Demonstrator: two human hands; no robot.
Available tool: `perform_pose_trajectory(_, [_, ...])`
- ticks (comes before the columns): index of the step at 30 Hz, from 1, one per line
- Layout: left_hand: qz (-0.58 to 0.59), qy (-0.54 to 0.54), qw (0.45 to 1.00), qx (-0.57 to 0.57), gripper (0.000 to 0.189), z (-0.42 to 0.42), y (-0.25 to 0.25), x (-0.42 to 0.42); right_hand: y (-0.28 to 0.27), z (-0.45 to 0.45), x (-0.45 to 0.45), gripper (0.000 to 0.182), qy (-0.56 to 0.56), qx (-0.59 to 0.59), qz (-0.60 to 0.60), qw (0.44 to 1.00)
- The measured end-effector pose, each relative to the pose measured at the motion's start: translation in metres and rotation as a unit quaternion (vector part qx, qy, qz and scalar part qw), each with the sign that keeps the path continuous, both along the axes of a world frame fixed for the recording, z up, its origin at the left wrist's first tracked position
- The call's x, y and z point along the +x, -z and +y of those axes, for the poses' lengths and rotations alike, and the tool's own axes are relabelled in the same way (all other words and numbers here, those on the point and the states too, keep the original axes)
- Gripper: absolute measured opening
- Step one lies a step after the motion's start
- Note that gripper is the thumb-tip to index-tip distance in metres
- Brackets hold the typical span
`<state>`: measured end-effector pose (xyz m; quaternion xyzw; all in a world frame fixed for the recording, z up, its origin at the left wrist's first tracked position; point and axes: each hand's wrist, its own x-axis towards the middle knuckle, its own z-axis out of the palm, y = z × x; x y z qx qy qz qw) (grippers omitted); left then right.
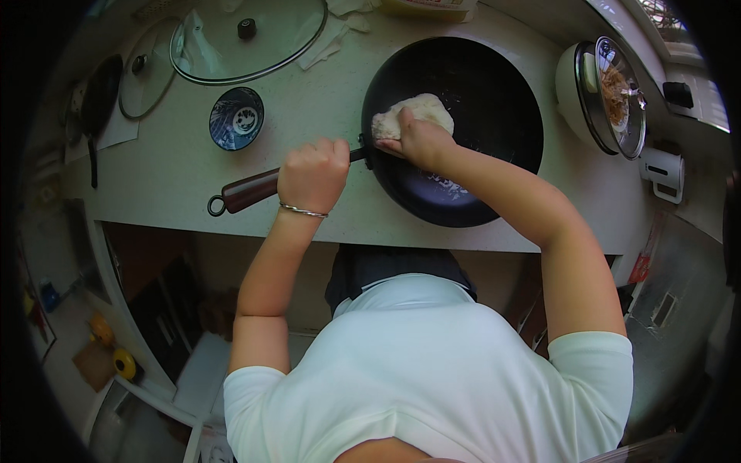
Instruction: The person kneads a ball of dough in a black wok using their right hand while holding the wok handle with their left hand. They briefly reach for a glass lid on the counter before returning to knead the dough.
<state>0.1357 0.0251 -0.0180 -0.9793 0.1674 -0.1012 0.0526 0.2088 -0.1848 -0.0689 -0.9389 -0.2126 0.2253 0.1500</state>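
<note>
A black wok-style pan [498,110] with a brown handle [252,190] lies on the white countertop [312,110]. My left hand [314,176] is wrapped around the handle close to the pan, and a metal bangle circles that wrist. Inside the pan, my right hand [425,139] grips a pale lump of dough [428,107] at the left wall, thumb on top and fingers at its lower edge. White bits, perhaps flour [446,186], are scattered over the pan's bottom. A blue patterned bowl [236,118] with a white inside base stands left of the pan.
A large glass lid [249,55] and a smaller one [139,87] lie at the back left, beside a small black frying pan [99,95]. At right stand a glass-lidded pot [570,98] and a white mug-like container [663,173]. An oil-like jug [431,8] is behind the pan.
</note>
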Motion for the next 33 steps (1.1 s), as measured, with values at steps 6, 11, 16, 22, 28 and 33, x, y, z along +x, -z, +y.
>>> perform_pose_trajectory(6, [-0.007,0.007,0.998,-0.067,0.009,0.001,0.003,0.002,0.012,0.004,0.020,0.081,-0.017,-0.065,0.007,0.998])
perform_pose_trajectory(11, [-0.019,0.001,0.999,-0.042,0.008,0.007,0.001,0.007,-0.009,0.011,0.010,0.076,0.055,-0.028,0.003,0.998])
perform_pose_trajectory(16, [-0.005,0.017,0.998,-0.065,0.010,0.004,0.000,0.010,-0.025,-0.053,-0.006,0.085,0.191,0.306,0.244,0.900])
perform_pose_trajectory(22, [0.003,0.004,0.998,-0.062,0.013,0.003,-0.004,0.008,-0.065,-0.081,0.000,0.082,0.111,0.357,0.279,0.885])
perform_pose_trajectory(28, [0.004,0.001,0.999,-0.036,0.014,0.001,-0.002,0.008,-0.030,-0.068,-0.003,0.030,0.212,0.414,0.252,0.849])
perform_pose_trajectory(33, [-0.001,-0.001,0.999,-0.041,0.014,0.003,-0.003,0.008,-0.030,-0.055,0.008,0.034,0.300,0.282,0.181,0.893])
